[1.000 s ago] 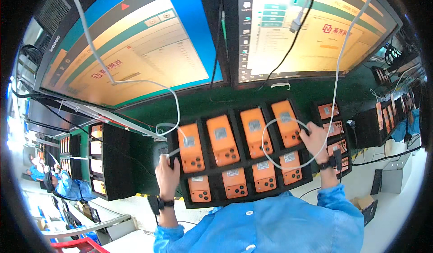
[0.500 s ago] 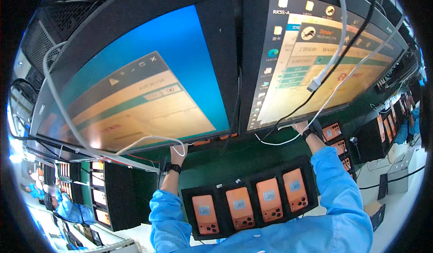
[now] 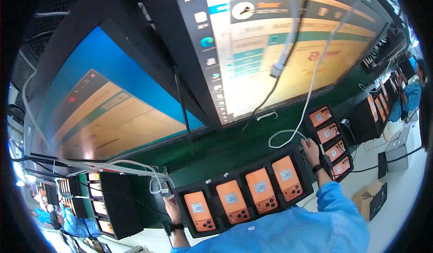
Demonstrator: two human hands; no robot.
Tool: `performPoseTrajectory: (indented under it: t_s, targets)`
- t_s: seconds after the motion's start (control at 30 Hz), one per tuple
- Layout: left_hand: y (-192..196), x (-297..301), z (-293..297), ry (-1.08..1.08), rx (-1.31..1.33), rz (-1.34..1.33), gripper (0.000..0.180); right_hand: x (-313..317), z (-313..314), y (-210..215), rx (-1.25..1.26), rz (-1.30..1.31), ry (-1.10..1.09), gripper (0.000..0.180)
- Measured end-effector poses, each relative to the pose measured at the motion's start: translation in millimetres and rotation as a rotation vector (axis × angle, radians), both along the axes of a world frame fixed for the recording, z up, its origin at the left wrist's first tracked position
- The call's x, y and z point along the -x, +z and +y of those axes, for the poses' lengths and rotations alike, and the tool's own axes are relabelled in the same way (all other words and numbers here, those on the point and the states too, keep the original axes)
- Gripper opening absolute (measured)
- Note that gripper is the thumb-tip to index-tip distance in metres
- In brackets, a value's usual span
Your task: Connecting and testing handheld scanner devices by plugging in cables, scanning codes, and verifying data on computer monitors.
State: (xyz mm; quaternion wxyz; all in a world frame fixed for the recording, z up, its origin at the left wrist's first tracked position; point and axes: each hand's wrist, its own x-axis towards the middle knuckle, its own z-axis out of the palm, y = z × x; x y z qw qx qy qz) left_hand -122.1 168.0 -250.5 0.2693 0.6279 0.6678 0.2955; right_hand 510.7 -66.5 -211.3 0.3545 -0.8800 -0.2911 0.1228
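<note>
A black tray (image 3: 242, 173) lies before me, tilted slightly in view. It holds several orange phones (image 3: 258, 187) in a row, camera ends toward me, each with a white label on its back. My left hand (image 3: 173, 210) is closed at the tray's left end, below a small grey connector (image 3: 165, 190); some of its fingers are hidden. At the tray's far right corner my right hand (image 3: 311, 153) is closed on the edge, beside a looped white cable (image 3: 288, 140). Dark bands circle both wrists.
Two large monitors (image 3: 288, 72) hang over the green bench (image 3: 225, 147), cables dangling in front. A second black tray of orange phones (image 3: 328, 134) stands at right. Beyond it are an open cardboard box (image 3: 364, 198) and a co-worker (image 3: 408, 97). More racks of phones (image 3: 101, 203) and another person are at left.
Both hands have come back from under the monitors to the two ends of the tray. The view has turned, so the monitors sit further left and higher.
</note>
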Motion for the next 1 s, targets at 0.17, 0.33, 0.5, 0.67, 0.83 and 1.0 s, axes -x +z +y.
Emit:
performPoseTrajectory:
  t_s: [0.17,0.33,0.5,0.67,0.83,1.0]
  targets:
    - [-97.8,27.8,-70.2,0.346,0.562,-1.352,0.023,54.5,-70.3,-36.5,0.394,0.004,-0.079,0.058]
    - [-134.7,31.0,-98.7,0.287,0.595,-1.135,0.022,18.7,-72.0,-119.9,0.414,-0.207,-0.018,0.057]
    - [-179.5,25.0,-59.2,0.126,0.566,-0.936,0.022,-60.0,-110.2,-212.9,-0.076,0.7,0.003,0.056]
    - [14.7,-6.8,-43.8,0.13,0.216,-0.738,0.017,38.5,-79.6,45.9,-0.382,1.179,-0.155,0.034]
    - [163.9,1.5,-89.2,0.14,0.345,-0.833,0.024,55.4,-106.4,136.6,-0.743,1.473,0.142,0.047]
    - [215.6,-30.4,-111.5,0.032,0.351,-0.72,0.026,94.6,-107.9,186.8,-0.291,1.153,0.251,0.048]
